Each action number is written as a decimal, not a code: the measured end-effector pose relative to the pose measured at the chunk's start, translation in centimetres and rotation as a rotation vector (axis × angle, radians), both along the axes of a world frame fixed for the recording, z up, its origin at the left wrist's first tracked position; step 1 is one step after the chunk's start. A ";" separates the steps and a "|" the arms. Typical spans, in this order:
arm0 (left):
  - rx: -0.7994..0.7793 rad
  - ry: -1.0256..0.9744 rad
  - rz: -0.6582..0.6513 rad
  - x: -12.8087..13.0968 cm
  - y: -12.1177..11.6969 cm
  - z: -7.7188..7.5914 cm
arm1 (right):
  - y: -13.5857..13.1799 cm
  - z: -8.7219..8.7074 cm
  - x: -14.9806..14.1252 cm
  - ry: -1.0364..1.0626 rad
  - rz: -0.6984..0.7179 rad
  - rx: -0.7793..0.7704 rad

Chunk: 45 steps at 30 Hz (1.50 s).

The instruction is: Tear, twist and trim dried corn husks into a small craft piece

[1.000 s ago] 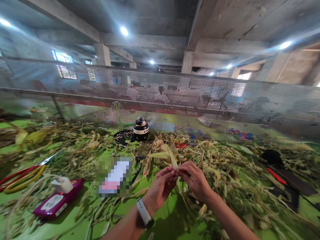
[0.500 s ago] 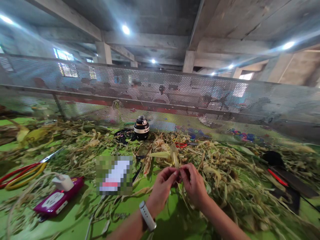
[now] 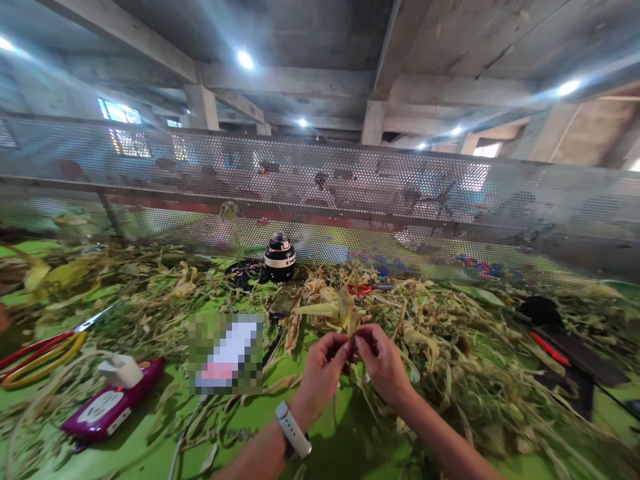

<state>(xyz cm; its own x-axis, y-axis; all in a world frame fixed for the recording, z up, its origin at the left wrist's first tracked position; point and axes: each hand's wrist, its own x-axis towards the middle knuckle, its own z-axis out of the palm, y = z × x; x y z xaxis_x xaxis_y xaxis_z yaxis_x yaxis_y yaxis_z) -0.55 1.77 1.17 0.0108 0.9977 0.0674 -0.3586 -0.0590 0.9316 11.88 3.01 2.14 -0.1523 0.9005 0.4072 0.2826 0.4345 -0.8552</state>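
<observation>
My left hand (image 3: pixel 323 373), with a white watch (image 3: pixel 291 430) on the wrist, and my right hand (image 3: pixel 383 363) meet over the green table (image 3: pixel 330 447). Both pinch the same dried husk strip (image 3: pixel 350 319), which stands up between the fingertips. The fingers of each hand are closed on it. A heap of dried corn husks and leaves (image 3: pixel 450 360) lies just beyond and to the right of my hands.
Red and yellow-handled scissors (image 3: pixel 43 350) and a purple power bank with a white plug (image 3: pixel 110 400) lie at left. A black and white round device (image 3: pixel 280 257) stands by the perforated metal fence (image 3: pixel 350 193). Red-handled black shears (image 3: pixel 565 350) rest at right.
Both hands have come slightly lower and nearer to me with the husk strip still pinched between them. Nothing else on the table has moved.
</observation>
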 end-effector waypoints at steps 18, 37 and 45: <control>-0.028 -0.028 -0.043 0.2 -0.1 -0.2 | 1.0 -0.8 0.4 0.138 -0.011 -0.061; -0.099 0.051 -0.223 0.5 -1.0 -0.5 | 1.4 1.0 0.8 0.543 -0.047 -0.228; -0.231 -0.214 -0.107 -0.8 0.0 -0.3 | 1.4 2.0 2.5 -0.043 0.055 0.363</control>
<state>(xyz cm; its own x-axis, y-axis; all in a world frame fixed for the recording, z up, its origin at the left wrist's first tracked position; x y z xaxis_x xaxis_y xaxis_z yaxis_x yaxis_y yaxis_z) -1.40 1.81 0.90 0.1267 0.9808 -0.1480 -0.5407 0.1934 0.8187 14.42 4.44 4.17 -0.2209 0.6882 0.6911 0.2826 0.7233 -0.6300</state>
